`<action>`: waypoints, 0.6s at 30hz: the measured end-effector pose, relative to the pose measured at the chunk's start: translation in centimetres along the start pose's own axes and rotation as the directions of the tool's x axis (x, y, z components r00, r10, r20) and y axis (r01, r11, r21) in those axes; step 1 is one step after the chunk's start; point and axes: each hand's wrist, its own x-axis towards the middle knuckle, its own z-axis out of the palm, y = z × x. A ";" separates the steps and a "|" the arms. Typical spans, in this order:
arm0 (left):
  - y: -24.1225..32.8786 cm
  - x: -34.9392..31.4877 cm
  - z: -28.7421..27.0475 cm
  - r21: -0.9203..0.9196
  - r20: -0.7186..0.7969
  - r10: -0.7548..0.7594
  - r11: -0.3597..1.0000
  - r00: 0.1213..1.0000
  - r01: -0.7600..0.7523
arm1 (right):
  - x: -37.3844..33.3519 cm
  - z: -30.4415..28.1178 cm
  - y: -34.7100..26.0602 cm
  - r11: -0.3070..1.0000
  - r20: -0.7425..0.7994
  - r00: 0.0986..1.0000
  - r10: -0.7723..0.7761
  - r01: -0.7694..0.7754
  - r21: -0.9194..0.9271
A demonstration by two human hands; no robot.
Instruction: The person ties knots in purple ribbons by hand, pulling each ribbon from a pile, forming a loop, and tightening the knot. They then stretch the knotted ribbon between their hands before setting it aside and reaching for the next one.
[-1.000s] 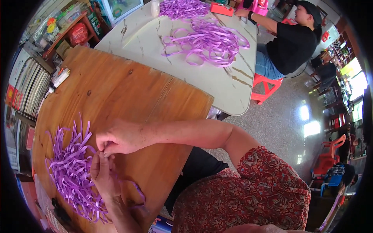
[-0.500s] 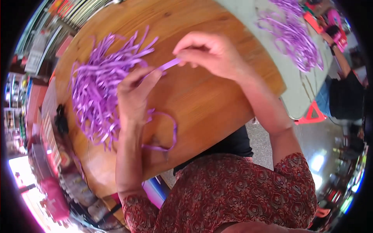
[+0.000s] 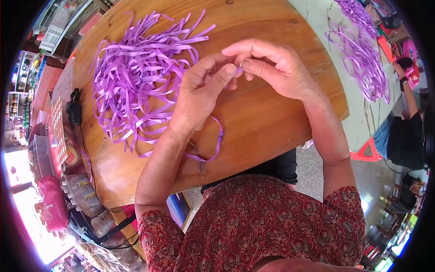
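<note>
Over the wooden table (image 3: 263, 122), my two hands meet at the fingertips. My left hand (image 3: 199, 93) pinches a narrow purple ribbon (image 3: 239, 70) between thumb and fingers. My right hand (image 3: 281, 68) is closed on the same ribbon just beside it, its forefinger arched over; only a small bit of ribbon shows between the thumbs. Left of my hands spreads a tangled heap of purple ribbons (image 3: 136, 86), partly behind my left wrist. A ribbon loop (image 3: 220, 136) with a small darker purple piece on it lies near my left forearm.
Another purple ribbon heap (image 3: 367, 75) lies on a white table (image 3: 358, 124) to the right, where a person in a black top (image 3: 408, 140) sits. A red stool (image 3: 368, 152) stands beneath. At the left edge are a black cabled device (image 3: 74, 106) and a pink bag (image 3: 53, 204).
My hands have come together, so the ribbon stretch that showed between them is now mostly covered by fingers. The whole view has shifted, with the table and heap appearing further right.
</note>
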 end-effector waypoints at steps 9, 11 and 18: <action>0.0 0.1 -1.3 0.329 -0.094 0.137 0.939 0.986 -0.100 | 0.5 -1.4 0.6 1.000 -0.079 0.996 0.028 -0.028 0.002; 0.1 0.1 -1.2 0.176 -0.119 -0.006 0.984 0.993 0.027 | 0.6 -1.7 0.8 1.000 -0.190 0.982 0.010 -0.012 -0.007; 0.1 0.1 -1.2 0.073 -0.130 -0.042 0.996 0.991 0.051 | 0.7 -1.2 0.3 0.969 -0.228 0.956 -0.186 0.139 -0.205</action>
